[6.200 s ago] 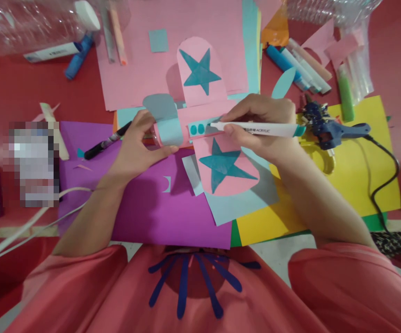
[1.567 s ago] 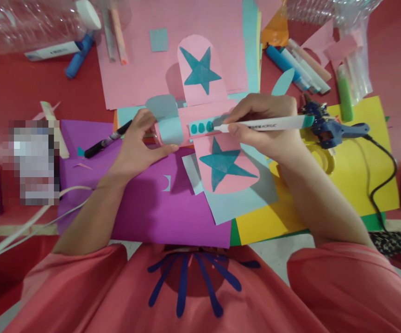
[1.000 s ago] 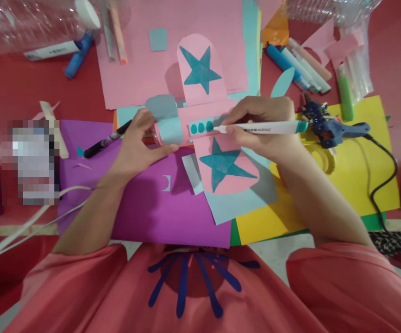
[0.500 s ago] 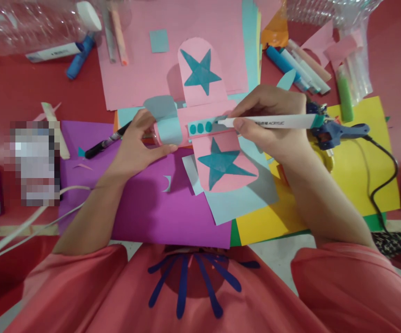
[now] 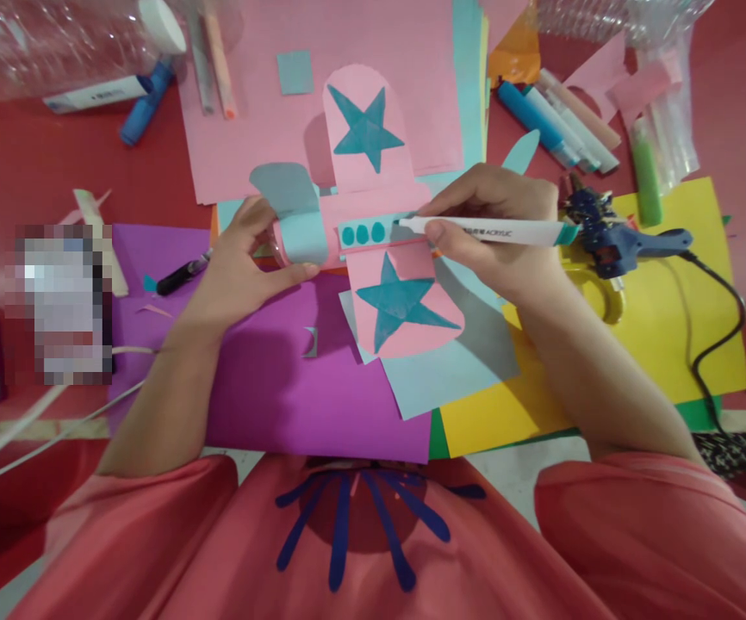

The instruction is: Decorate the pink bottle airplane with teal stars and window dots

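A pink paper model plane [image 5: 340, 209] lies across the middle, its rounded wings bearing teal stars. Around its left end my left hand [image 5: 237, 263] is closed, with thumb below and fingers above, beside a light blue paper band [image 5: 303, 238] and fin. My right hand [image 5: 508, 194] grips a white acrylic marker [image 5: 515, 232] with a teal end. The marker's tip touches, or nearly touches, a light blue strip [image 5: 391, 232] along the body. Three teal dots sit on that strip, left of the tip.
A blue glue gun [image 5: 631, 245] with a black cord lies right of my right hand, by a yellow tape ring [image 5: 606, 293]. Several markers [image 5: 567, 129] rest at upper right. A black pen [image 5: 183, 274] is near my left wrist; a clear bottle [image 5: 56, 43] lies upper left.
The plane and both hands have shifted slightly to the left. The marker has moved left along with them, its tip still at the strip beside the dots.
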Demonstrator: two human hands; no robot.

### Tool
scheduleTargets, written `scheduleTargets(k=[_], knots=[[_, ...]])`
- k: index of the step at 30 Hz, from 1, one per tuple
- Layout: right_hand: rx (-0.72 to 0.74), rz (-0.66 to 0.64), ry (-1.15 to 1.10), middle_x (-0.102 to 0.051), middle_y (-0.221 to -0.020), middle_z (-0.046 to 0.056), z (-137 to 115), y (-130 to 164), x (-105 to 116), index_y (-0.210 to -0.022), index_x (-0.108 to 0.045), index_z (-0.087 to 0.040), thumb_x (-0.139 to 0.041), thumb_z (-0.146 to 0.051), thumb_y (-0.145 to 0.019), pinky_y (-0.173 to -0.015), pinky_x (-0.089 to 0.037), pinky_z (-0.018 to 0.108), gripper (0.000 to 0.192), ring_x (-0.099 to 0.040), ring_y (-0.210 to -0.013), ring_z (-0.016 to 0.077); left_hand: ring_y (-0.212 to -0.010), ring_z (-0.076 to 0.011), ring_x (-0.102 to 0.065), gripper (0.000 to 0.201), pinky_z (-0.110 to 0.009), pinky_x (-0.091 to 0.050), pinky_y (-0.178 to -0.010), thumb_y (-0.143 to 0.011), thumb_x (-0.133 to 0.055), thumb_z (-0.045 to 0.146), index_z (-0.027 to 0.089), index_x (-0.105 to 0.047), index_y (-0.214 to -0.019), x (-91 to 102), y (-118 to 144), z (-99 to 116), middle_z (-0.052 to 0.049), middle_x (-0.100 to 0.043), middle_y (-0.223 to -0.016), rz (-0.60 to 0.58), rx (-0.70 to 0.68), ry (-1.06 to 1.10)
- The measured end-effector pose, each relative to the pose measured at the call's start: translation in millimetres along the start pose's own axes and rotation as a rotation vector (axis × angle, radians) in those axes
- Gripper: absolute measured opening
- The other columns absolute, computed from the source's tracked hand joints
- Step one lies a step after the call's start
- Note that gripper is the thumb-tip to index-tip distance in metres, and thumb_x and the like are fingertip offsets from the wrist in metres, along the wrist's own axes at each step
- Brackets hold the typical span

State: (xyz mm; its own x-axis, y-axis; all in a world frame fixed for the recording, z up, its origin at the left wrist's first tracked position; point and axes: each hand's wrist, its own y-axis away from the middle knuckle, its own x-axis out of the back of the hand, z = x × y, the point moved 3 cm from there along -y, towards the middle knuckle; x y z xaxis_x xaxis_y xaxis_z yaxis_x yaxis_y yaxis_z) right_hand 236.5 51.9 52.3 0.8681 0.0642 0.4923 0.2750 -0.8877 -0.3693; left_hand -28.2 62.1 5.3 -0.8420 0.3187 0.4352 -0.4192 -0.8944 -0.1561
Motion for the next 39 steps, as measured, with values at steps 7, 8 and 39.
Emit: scheduleTargets(k=[7,8,39], knots=[[-0.03,-0.058,0.0,-0.069,-0.072,0.002,5.8,1.4,-0.1,-0.079,-0.069,-0.025,-0.068,-0.04,-0.085,-0.053,-0.052,0.03,0.017,-0.062,-0.059,0.0151,-0.115,-0.026,-0.059,0.066,-0.05,-0.054,-0.098,-0.071,-0.082,0.052,0.032,-0.059,-0.129,-0.8,-0.1,2.2,-0.006,-0.057,-0.12,0.006,0.024,-0.008],[-0.033,-0.064,-0.005,-0.069,-0.072,0.002,6.0,1.5,0.0,-0.079,-0.069,-0.025,-0.068,-0.039,-0.085,-0.053,-0.053,0.03,0.016,-0.063,-0.06,0.0154,-0.115,-0.0263,-0.059,0.067,-0.05,-0.053,-0.099,-0.07,-0.082,0.053,0.033,-0.059,-0.129,-0.8,-0.1,1.9,-0.006,-0.057,-0.12,0.009,0.025,-0.011],[0.048,0.031,0.014,-0.064,-0.061,-0.001,2.1,0.9,-0.7,-0.07,-0.062,-0.023,-0.064,-0.042,-0.086,-0.045,-0.045,0.028,0.025,-0.056,-0.051,0.0122,-0.108,-0.023,-0.062,0.067,-0.044,-0.059,-0.088,-0.072,-0.08,0.057,0.031,-0.058,-0.13,1.4,0.1,-3.2,-0.004,-0.055,-0.11,0.009,-0.053,-0.062]])
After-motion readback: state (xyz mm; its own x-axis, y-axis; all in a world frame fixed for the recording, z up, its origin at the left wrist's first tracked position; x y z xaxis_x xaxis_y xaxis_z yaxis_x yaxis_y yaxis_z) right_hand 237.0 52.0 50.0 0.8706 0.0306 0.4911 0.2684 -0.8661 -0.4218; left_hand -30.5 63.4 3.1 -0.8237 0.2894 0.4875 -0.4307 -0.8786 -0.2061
